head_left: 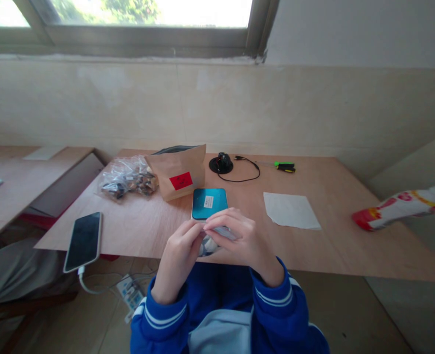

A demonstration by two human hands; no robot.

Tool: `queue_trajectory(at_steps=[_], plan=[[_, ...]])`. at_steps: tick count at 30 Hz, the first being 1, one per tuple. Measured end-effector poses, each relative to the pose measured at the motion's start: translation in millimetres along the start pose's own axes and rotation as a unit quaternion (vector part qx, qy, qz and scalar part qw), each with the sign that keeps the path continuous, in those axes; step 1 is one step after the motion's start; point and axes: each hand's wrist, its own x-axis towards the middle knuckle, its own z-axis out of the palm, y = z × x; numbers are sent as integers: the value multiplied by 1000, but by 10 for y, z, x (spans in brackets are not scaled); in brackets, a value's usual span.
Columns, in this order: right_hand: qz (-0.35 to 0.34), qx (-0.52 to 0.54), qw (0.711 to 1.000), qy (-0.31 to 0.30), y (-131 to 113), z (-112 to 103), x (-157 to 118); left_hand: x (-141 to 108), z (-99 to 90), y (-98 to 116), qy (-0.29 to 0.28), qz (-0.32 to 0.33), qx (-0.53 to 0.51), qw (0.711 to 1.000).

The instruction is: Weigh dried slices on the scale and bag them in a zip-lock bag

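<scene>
Close to the table's front edge, my left hand (183, 247) and my right hand (236, 231) meet with fingertips pinched together. Between them is a small clear plastic bag (209, 245) with pale and dark contents I cannot make out. Both hands are closed on its upper part, and my right fingers cover some of it. Just beyond my fingers lies a teal box (209, 202) with a white label on top. Behind that box, to the left, stands a brown paper bag (180, 172) with a red sticker.
A plastic bag of small parts (129, 179) and a charging phone (84, 241) lie at left. Farther back are a black round-based device (222, 163) with a cable and screwdrivers (285, 166). White paper (290, 210) and a bottle (398, 209) are at right.
</scene>
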Motion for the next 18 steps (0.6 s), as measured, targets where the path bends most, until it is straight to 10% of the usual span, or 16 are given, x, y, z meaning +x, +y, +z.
queue_trajectory(at_steps=[9,18], plan=[[32,160,974,155,26,185,-67,35,76,105,71,-18,-78,994],[215,327,875,283,81,379,-131,17,166,127,69,-72,-166,981]])
